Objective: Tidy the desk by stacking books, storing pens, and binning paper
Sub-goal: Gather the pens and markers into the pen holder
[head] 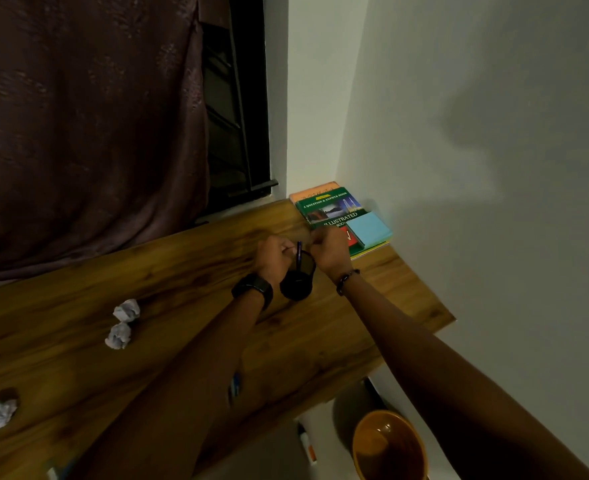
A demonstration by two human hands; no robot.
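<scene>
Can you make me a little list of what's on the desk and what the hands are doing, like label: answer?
desk: wooden desk set in a wall corner
books: stack of books in the far right corner, blue pad on top
pen holder: black pen holder between both hands
pen: blue pen standing in the holder
left hand: closed beside the holder, next to the pen
right hand: closed at the holder's far side
paper: three crumpled paper balls left on the desk
bin: orange bin on the floor below
</scene>
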